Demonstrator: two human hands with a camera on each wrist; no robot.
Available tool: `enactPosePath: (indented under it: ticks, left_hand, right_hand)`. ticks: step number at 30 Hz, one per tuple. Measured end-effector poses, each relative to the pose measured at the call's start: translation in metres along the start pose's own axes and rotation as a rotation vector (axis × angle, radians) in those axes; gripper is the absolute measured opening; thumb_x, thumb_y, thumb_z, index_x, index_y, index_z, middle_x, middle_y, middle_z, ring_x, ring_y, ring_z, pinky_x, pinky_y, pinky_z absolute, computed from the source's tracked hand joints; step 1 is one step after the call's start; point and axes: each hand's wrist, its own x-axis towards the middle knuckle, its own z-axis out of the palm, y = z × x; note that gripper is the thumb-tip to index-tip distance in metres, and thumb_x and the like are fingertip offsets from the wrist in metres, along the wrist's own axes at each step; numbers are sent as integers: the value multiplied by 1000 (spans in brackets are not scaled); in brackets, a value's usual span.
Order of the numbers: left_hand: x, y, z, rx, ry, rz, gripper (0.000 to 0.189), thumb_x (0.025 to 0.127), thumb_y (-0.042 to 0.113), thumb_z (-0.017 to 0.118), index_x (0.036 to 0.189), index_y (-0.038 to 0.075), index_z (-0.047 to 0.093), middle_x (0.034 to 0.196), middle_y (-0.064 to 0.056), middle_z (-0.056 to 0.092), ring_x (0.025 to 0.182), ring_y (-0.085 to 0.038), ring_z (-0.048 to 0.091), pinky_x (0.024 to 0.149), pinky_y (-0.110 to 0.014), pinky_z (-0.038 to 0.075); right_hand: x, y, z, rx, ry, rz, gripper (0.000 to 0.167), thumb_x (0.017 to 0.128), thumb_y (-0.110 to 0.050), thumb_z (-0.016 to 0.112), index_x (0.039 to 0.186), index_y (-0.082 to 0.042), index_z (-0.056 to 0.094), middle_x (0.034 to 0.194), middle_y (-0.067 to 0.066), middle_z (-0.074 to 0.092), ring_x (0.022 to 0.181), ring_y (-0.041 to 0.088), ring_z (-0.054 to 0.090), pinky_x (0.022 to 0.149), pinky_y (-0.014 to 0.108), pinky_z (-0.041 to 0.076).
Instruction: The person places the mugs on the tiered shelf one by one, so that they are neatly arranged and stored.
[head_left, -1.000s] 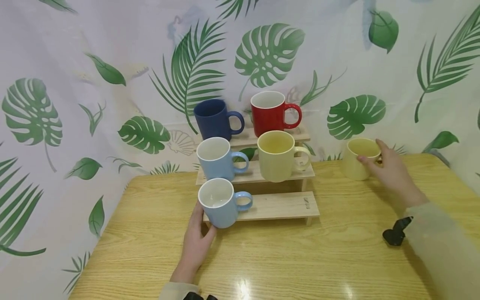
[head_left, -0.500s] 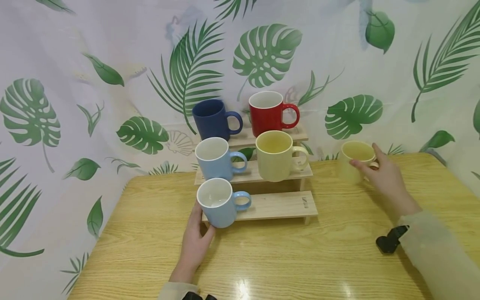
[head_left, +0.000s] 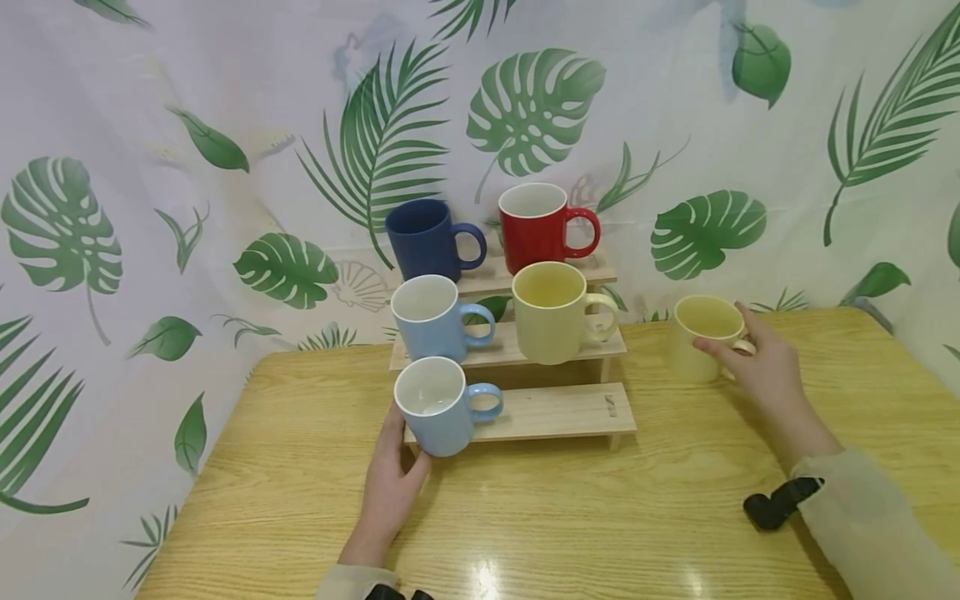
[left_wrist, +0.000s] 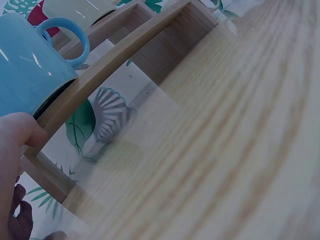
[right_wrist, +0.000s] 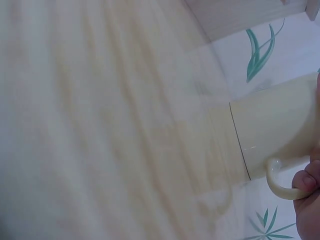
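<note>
My left hand point(head_left: 393, 475) grips the lower part of a light blue mug point(head_left: 438, 421) at the left end of the lowest shelf of a wooden rack point(head_left: 562, 414). In the left wrist view its thumb point(left_wrist: 22, 127) lies against the mug's base by the shelf edge; other fingers are partly hidden. To the right of the rack, my right hand point(head_left: 768, 367) holds a pale yellow mug point(head_left: 693, 358) upright, thumb on its near side and fingers at the handle point(right_wrist: 285, 192). The right wrist view shows this mug's base at the tabletop, with its reflection beside it.
A second light blue mug point(head_left: 427, 325) and another pale yellow mug point(head_left: 551, 325) stand on the middle shelf. The top shelf bears a dark blue mug point(head_left: 423, 246) and a red mug point(head_left: 534, 229). A leaf-patterned cloth point(head_left: 225, 83) hangs behind the wooden table point(head_left: 570, 525).
My right hand has brought the yellow mug slightly left and nearer to me, and its handle shows more now. The left hand and the light blue mug have stayed in place.
</note>
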Motion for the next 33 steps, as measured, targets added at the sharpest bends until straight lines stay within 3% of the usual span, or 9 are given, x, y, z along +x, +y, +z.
enactPosePath:
  ticks: [8, 17, 19, 22, 26, 33]
  left_hand:
    - [-1, 2, -1, 11, 5, -4, 78, 88, -6, 57, 153, 10, 18, 156, -6, 23, 141, -23, 20, 114, -43, 19]
    - [-1, 5, -1, 16, -4, -14, 79, 87, -6, 57, 153, 10, 17, 156, -5, 22, 142, -22, 20, 114, -42, 18]
    - [-1, 5, -1, 19, -4, -15, 79, 87, -6, 57, 153, 10, 17, 156, -5, 21, 142, -22, 20, 114, -43, 18]
    - [-1, 4, -1, 20, -6, -14, 79, 88, -6, 57, 153, 10, 17, 156, -5, 21, 142, -22, 19, 115, -42, 18]
    - [1, -4, 0, 20, -6, -2, 80, 87, -6, 57, 153, 10, 17, 156, -6, 20, 142, -24, 19, 114, -44, 18]
    - [4, -36, 5, 41, 9, 25, 84, 89, 1, 62, 154, 25, 14, 156, 5, 19, 142, -16, 18, 115, -42, 18]
  right_hand:
    - [-12, 0, 9, -26, 61, -26, 88, 85, -40, 71, 152, -9, 24, 142, 32, 35, 116, 48, 49, 59, 4, 43]
    - [-27, -4, 13, -29, 74, 3, 87, 83, -40, 74, 151, -15, 27, 143, 27, 37, 125, 47, 40, 66, 6, 36]
    - [-28, -6, 12, -36, 74, 15, 86, 83, -42, 73, 151, -18, 27, 142, 28, 38, 125, 47, 41, 70, 13, 38]
    - [-30, -8, 12, -15, 63, 39, 86, 82, -42, 74, 151, -22, 26, 144, 27, 35, 129, 48, 36, 86, 36, 45]
    - [-34, -9, 12, 31, 47, 65, 86, 82, -43, 74, 151, -26, 26, 147, 24, 31, 133, 49, 28, 99, 67, 29]
    - [-39, -8, 13, 54, 53, 95, 86, 80, -44, 76, 150, -27, 29, 148, 21, 31, 134, 49, 25, 103, 69, 20]
